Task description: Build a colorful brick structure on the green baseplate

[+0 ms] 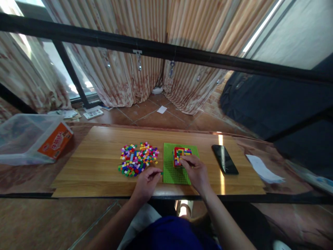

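The multicoloured brick block (182, 152) sits squared near the green baseplate's (171, 175) far edge, long axis unclear, the right hand's (195, 171) curled fingers touching its near side, any grip untellable, while the left hand (147, 182) pinches a small green brick (161, 173) beside the baseplate's left edge

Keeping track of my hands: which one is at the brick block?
Your right hand: its fingers are at the multicoloured brick block on the green studded baseplate. Your left hand is left of that block, near the loose bricks.

The right hand (195, 170) partly hides the brick stack (180, 152) — bin (23, 137) cropped left.
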The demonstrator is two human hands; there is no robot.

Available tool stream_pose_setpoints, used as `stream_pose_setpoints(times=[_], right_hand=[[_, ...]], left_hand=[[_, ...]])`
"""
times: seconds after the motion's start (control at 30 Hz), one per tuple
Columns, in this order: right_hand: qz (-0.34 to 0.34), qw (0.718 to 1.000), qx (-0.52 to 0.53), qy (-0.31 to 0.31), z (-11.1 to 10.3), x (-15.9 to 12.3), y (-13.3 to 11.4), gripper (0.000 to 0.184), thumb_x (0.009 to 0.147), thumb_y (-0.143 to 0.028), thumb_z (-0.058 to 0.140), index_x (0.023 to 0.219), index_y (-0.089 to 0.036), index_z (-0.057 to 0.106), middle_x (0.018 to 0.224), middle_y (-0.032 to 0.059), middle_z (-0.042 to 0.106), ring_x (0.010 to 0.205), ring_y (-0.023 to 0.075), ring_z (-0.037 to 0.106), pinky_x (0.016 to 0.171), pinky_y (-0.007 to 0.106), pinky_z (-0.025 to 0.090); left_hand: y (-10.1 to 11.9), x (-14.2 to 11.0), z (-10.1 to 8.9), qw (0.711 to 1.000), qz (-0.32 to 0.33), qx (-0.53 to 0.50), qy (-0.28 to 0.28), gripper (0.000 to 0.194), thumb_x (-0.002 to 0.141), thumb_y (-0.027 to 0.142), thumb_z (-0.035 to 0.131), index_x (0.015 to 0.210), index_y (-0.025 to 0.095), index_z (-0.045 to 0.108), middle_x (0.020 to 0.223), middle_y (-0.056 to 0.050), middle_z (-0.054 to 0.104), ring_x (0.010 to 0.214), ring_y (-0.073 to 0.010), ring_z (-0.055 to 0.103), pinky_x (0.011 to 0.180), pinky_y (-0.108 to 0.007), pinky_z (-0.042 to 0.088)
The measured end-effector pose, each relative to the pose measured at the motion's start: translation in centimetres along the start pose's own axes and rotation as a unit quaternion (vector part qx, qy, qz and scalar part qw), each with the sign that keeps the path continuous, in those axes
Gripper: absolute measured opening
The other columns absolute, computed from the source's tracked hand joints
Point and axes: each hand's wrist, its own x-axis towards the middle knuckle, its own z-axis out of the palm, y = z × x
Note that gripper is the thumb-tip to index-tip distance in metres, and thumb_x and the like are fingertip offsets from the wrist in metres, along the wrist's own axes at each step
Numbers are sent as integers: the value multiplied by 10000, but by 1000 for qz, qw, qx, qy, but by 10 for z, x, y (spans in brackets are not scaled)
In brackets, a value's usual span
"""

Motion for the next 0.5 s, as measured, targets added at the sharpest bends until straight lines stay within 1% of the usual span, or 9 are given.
stream_pose_setpoints(times=[0.03,0.1,0.17,0.23,0.3,0.37,0.5], right_hand=[[-35,998,-49,-13,-3,11,2,154,813,-356,651,868,-252,749,944,53,684,887,203,624,814,367,497],[-92,984,-146,-39,-5,29,7,153,847,-323,617,881,-259,752,970,63,660,918,211,595,845,384,481],[-133,964,-222,-64,-3,40,9,180,879,-294,577,896,-261,752,992,74,641,949,224,565,864,397,470],[-160,946,-269,-83,-1,46,11,210,901,-277,543,913,-256,751,1024,85,625,968,233,541,867,402,467],[-174,936,-293,-88,2,48,13,224,910,-274,528,923,-247,750,1072,94,611,980,239,528,877,410,463],[-177,933,-302,-85,4,49,15,221,908,-282,533,926,-244,751,1115,97,601,997,245,522,893,424,456],[-161,941,-290,-70,6,50,22,182,875,-290,578,909,-259,754,1161,85,600,1007,249,524,895,430,458]], left_hand=[[-2,-1,0,1000,17,22,-7,143,812,234,576,872,167,688,843,-42,688,804,-162,636,737,-269,501],[-3,-3,0,997,43,60,-24,131,830,217,570,881,174,682,844,-40,682,800,-157,632,733,-265,494],[-3,-5,0,994,53,84,-35,121,842,205,567,884,179,677,836,-35,676,786,-150,625,725,-260,487],[-1,-6,-1,994,54,88,-41,119,854,200,561,892,182,672,834,-33,670,787,-147,622,726,-259,482],[1,-6,-2,994,54,85,-52,122,864,202,554,903,182,669,838,-33,663,797,-146,621,730,-259,480],[3,-5,-3,993,53,85,-63,127,873,211,550,913,180,667,836,-34,653,796,-146,617,727,-259,477],[5,-5,-4,992,44,88,-74,135,881,222,548,915,175,670,833,-38,644,787,-145,615,719,-257,472]])
